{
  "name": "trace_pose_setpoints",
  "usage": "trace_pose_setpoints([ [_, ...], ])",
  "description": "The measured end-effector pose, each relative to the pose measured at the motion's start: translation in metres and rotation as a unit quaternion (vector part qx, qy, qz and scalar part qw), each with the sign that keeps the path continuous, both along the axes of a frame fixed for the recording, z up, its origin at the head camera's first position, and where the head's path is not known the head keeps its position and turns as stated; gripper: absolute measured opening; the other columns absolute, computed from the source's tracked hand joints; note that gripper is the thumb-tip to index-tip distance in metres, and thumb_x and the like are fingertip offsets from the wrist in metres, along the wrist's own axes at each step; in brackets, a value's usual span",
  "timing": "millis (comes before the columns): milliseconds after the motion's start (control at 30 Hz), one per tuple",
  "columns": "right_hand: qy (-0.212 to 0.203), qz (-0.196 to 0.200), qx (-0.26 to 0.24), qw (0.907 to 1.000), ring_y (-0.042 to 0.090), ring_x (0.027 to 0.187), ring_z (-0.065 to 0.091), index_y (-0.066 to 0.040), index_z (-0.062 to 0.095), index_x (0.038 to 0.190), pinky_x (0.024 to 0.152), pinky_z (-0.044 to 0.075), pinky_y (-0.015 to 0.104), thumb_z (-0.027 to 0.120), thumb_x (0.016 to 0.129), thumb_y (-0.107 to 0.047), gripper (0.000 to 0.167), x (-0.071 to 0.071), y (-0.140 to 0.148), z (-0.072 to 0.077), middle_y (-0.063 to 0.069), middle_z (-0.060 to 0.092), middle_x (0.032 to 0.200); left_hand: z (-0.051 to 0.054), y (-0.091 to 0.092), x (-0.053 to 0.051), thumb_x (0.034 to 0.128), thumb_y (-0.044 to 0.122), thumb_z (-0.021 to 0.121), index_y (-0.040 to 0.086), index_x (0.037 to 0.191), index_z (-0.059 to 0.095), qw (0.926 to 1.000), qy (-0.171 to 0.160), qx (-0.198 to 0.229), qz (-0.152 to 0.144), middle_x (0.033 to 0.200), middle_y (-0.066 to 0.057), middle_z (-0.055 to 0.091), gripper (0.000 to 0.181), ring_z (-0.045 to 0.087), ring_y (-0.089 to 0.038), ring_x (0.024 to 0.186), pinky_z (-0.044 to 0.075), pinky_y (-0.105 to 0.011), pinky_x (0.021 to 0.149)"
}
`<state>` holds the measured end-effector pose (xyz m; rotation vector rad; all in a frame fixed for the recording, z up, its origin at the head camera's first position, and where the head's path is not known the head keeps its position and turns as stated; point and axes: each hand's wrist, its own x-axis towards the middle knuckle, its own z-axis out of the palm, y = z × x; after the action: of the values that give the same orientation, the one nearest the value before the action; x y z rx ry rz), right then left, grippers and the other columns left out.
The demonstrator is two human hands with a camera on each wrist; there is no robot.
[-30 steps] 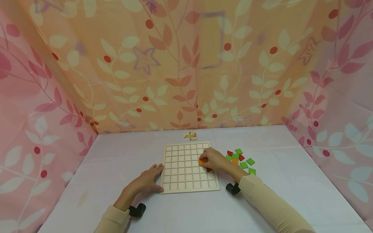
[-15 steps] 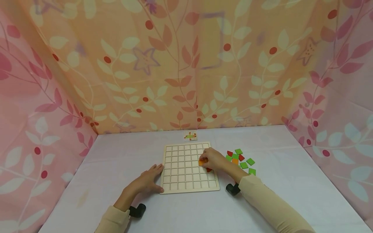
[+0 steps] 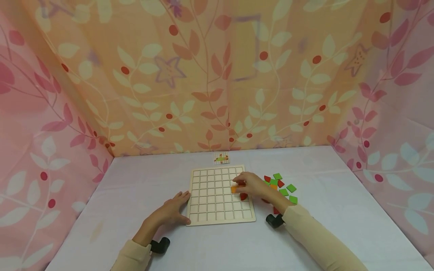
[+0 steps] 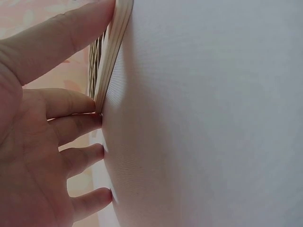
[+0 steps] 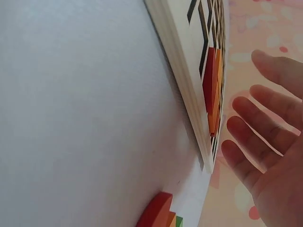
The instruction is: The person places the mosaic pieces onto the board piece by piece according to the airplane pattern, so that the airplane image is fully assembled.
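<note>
1. L hand [image 3: 173, 209]: fingers spread wide, thumb on the near-L corner of the board, index tip at the L edge, other fingertips down on the worktop [image 3: 217, 248].
2. R hand [image 3: 252, 184]: over the R part of the board, fingers relaxed & a bit apart, gripping nothing; R wrist cam shows a gap btwn fingertips & wood.
3. Grid board [image 3: 211, 196]: flat btwn the two hands, pale wood w/ dark grid lines.
4. Orange tile [image 3: 234, 189]: on the board, just L of R hand, partly under its fingers.
5. Red tile [image 3: 243, 196]: also on the board, just nearer the person than R hand, one edge curved.
6. Reddish patch [image 3: 241, 183] shows btwn R hand's thumb & fingers; can't tell which piece.
7. Loose pieces, R of R hand, on worktop: green tiles [image 3: 283, 192], red pieces [image 3: 280, 183], an orange piece [image 3: 273, 186]; some touch. Another red piece [image 3: 276, 210] sits partly behind R forearm.
8. Pattern card [image 3: 221, 158]: past the board's far edge, ahead of both hands, w/ small coloured figure on a grid.
9. Black wrist mounts: one under L wrist [image 3: 161, 245], one by R sleeve [image 3: 274, 221].
</note>
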<state>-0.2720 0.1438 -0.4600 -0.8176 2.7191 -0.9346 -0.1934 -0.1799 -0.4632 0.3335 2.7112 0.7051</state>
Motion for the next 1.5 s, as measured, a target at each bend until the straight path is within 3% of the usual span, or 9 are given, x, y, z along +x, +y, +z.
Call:
trace_pose_setpoints([
  [200,-0.024,-0.010,-0.029,0.9993,0.019,0.097,0.060,-0.002,0.066,0.122,0.089,0.052,0.040,0.074,0.086,-0.026,0.044,0.001,0.008,-0.003,0.007,0.070,0.109,-0.002,0.000,0.000,0.0685,0.021,0.087,0.002,0.148,0.038,1.0000,0.002,0.001,-0.003,0.158,-0.014,0.033,0.096,0.021,-0.040,0.149,0.018,-0.063,0.117],
  [400,-0.051,-0.032,-0.042,0.9973,0.027,0.114,0.059,-0.005,0.066,0.124,0.103,0.046,0.051,0.074,0.086,-0.031,0.047,0.002,0.018,-0.001,0.008,0.068,0.119,-0.003,0.000,0.001,0.0687,0.022,0.086,0.003,0.149,0.038,1.0000,0.003,0.001,-0.003,0.158,-0.013,0.033,0.095,0.021,-0.039,0.149,0.020,-0.064,0.116],
  [567,-0.071,-0.052,-0.044,0.9952,0.033,0.123,0.056,-0.007,0.066,0.124,0.103,0.046,0.053,0.073,0.086,-0.035,0.047,0.006,0.030,0.001,0.008,0.066,0.123,-0.003,0.000,0.000,0.0690,0.022,0.086,0.004,0.149,0.037,1.0000,0.002,0.005,-0.004,0.159,-0.013,0.032,0.096,0.021,-0.039,0.149,0.020,-0.065,0.115],
  [767,-0.063,-0.064,-0.027,0.9956,0.026,0.114,0.059,-0.008,0.066,0.125,0.099,0.049,0.051,0.071,0.089,-0.031,0.043,0.005,0.045,0.002,0.007,0.067,0.119,-0.005,-0.002,-0.001,0.0688,0.023,0.086,0.004,0.149,0.037,1.0000,0.003,0.006,-0.005,0.159,-0.012,0.032,0.096,0.020,-0.039,0.149,0.020,-0.064,0.115],
  [967,-0.056,-0.072,-0.009,0.9958,0.024,0.105,0.062,-0.008,0.065,0.125,0.089,0.055,0.041,0.070,0.090,-0.028,0.041,0.006,0.060,-0.001,0.008,0.066,0.120,-0.005,-0.002,-0.002,0.0689,0.023,0.086,0.002,0.149,0.037,0.9999,0.003,0.009,-0.007,0.159,-0.013,0.032,0.096,0.019,-0.039,0.149,0.018,-0.063,0.117],
  [1167,-0.044,-0.073,0.003,0.9963,0.024,0.103,0.060,-0.003,0.067,0.121,0.094,0.052,0.046,0.071,0.088,-0.022,0.038,0.010,0.069,0.000,0.010,0.069,0.116,-0.005,-0.002,-0.002,0.0690,0.023,0.086,0.002,0.149,0.036,0.9999,0.002,0.007,-0.008,0.159,-0.014,0.032,0.096,0.019,-0.039,0.149,0.018,-0.063,0.117],
  [1400,-0.044,-0.083,0.043,0.9947,0.017,0.096,0.053,-0.006,0.070,0.117,0.087,0.054,0.037,0.076,0.084,-0.024,0.038,0.013,0.076,-0.006,0.006,0.070,0.112,-0.005,-0.002,-0.001,0.0677,0.024,0.087,0.003,0.149,0.037,1.0000,-0.001,0.002,0.000,0.159,-0.014,0.031,0.098,0.019,-0.039,0.149,0.018,-0.064,0.116],
  [1500,-0.040,-0.087,0.046,0.9943,0.019,0.099,0.055,-0.007,0.071,0.115,0.090,0.054,0.040,0.076,0.084,-0.022,0.034,0.016,0.079,-0.008,0.005,0.070,0.112,-0.005,-0.002,-0.001,0.0677,0.024,0.087,0.003,0.149,0.037,1.0000,0.000,0.002,0.000,0.159,-0.014,0.031,0.098,0.019,-0.040,0.149,0.018,-0.064,0.116],
])
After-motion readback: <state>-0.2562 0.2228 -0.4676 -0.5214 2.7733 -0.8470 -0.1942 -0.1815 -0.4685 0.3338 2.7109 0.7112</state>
